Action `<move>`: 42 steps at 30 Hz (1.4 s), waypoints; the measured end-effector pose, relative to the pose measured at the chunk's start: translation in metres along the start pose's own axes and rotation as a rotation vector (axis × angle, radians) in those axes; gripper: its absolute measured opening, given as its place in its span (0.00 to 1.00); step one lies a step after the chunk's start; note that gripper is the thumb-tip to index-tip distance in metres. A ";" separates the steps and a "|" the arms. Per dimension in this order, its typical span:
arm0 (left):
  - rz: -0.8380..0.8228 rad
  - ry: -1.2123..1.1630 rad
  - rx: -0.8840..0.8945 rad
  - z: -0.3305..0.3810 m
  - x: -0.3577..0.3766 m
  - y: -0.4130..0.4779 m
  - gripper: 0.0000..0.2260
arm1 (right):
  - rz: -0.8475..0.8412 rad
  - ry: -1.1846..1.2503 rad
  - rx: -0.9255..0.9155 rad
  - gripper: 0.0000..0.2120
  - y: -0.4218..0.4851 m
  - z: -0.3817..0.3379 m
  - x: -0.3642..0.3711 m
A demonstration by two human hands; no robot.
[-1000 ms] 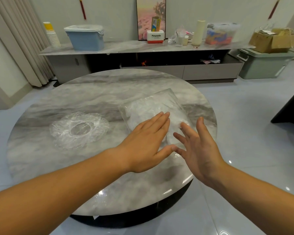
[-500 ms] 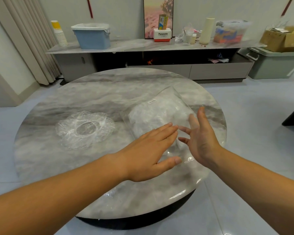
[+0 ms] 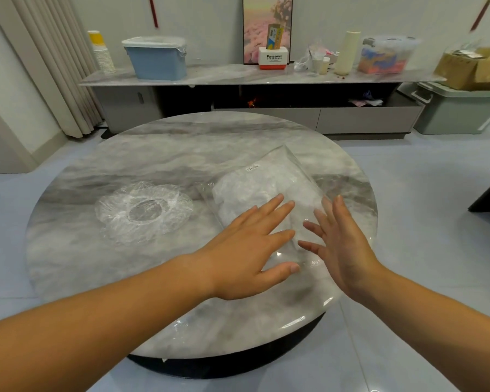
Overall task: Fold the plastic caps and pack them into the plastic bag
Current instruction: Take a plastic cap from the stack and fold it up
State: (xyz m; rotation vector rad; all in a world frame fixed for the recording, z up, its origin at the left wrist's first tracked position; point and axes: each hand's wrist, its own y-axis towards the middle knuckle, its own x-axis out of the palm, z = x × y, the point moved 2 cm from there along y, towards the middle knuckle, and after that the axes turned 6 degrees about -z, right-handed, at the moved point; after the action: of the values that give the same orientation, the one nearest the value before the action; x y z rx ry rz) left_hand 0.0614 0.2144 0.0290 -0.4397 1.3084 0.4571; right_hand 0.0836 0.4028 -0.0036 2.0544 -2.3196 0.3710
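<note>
On the right half of the round marble tabletop [image 3: 181,154], the clear plastic bag [image 3: 289,165] is lying flat, stuffed with crumpled white caps [image 3: 246,193], a small label near its far corner. Left hand [image 3: 246,250] is lying palm down on the bag's near part, fingers straight and close together, thumb splayed toward the near edge, gripping nothing. Left forearm is extending in from the lower left. Right hand [image 3: 343,244] is standing at the bag's right edge, tilted on its side, palm facing left, fingers straight and fanned, holding nothing. Cannot tell if its fingertips are touching the plastic. One loose plastic cap [image 3: 143,212] is lying spread open in a ring on the tabletop's left half, well apart from both hands. Behind, a long sideboard [image 3: 238,76] is carrying a blue bin [image 3: 156,59] and stacked paper cups [image 3: 102,52].
</note>
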 end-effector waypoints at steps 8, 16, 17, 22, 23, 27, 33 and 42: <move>0.212 -0.190 0.101 -0.009 -0.009 -0.017 0.21 | 0.229 -0.252 -0.115 0.23 -0.030 -0.014 -0.006; 0.178 -0.243 -0.590 -0.085 -0.003 -0.056 0.22 | -0.122 -0.671 -0.661 0.15 -0.053 -0.038 0.061; 0.106 -0.226 -0.680 -0.099 0.003 -0.062 0.23 | -0.201 -0.736 -0.669 0.14 -0.054 -0.033 0.073; -0.157 -0.126 -0.813 -0.144 0.034 -0.093 0.26 | -0.579 -1.071 -0.401 0.23 -0.051 0.005 0.118; -0.168 -0.123 -0.804 -0.147 0.037 -0.095 0.26 | -0.624 -1.121 -0.316 0.24 -0.050 0.013 0.120; -0.121 -0.136 -0.761 -0.156 0.043 -0.106 0.22 | -0.703 -1.208 -0.122 0.28 -0.037 0.035 0.132; 0.047 -0.188 -0.652 -0.165 0.045 -0.120 0.13 | -0.622 -1.281 -0.070 0.28 -0.014 0.044 0.131; -0.037 -0.101 -0.656 -0.162 0.043 -0.123 0.18 | -0.601 -1.344 -0.090 0.26 -0.009 0.051 0.130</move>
State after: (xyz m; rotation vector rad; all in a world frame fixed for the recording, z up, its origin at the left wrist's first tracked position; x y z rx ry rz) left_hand 0.0068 0.0258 -0.0398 -0.9697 1.0286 0.8694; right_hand 0.0825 0.2651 -0.0297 3.2624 -1.6283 -1.4904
